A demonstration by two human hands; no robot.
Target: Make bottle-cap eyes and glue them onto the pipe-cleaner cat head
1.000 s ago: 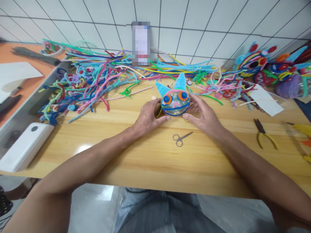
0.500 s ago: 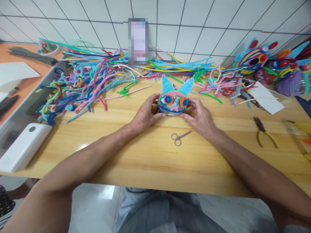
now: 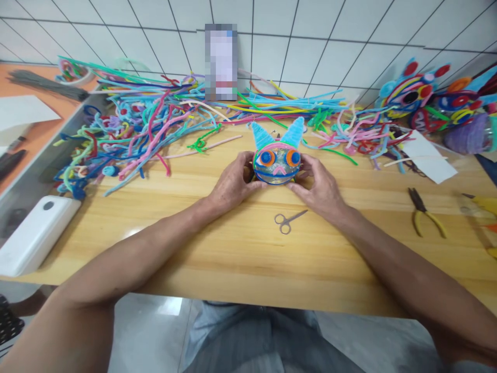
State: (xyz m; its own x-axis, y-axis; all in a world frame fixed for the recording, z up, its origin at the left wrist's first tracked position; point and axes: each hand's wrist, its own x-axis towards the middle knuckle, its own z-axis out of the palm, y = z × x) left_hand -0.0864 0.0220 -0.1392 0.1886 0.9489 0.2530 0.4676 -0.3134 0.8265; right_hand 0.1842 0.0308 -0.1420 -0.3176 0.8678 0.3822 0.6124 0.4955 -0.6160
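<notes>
Between my two hands is a round, clear pipe-cleaner animal head (image 3: 276, 167) with two pointed light-blue ears, orange-and-blue eyes, a pink nose and blue bands. My left hand (image 3: 237, 178) grips its left side, thumb at the lower front and fingers curled behind. On the other side, my right hand (image 3: 318, 181) holds it the same way. The head faces me, upright, low over the table; whether it touches the wood I cannot tell. Small metal scissors (image 3: 290, 221) lie just in front of it, touched by neither hand.
Piles of coloured pipe cleaners (image 3: 143, 129) spread along the back and left. A phone (image 3: 221, 62) leans on the tiled wall. Pliers (image 3: 426, 213) and a white paper piece (image 3: 423, 156) lie right, finished pipe-cleaner figures (image 3: 413, 93) behind. A white box-like device (image 3: 39, 235) sits front left.
The animal head has turned and straightened between my hands, so its ears and both eyes now face me squarely. My hands keep nearly the same place.
</notes>
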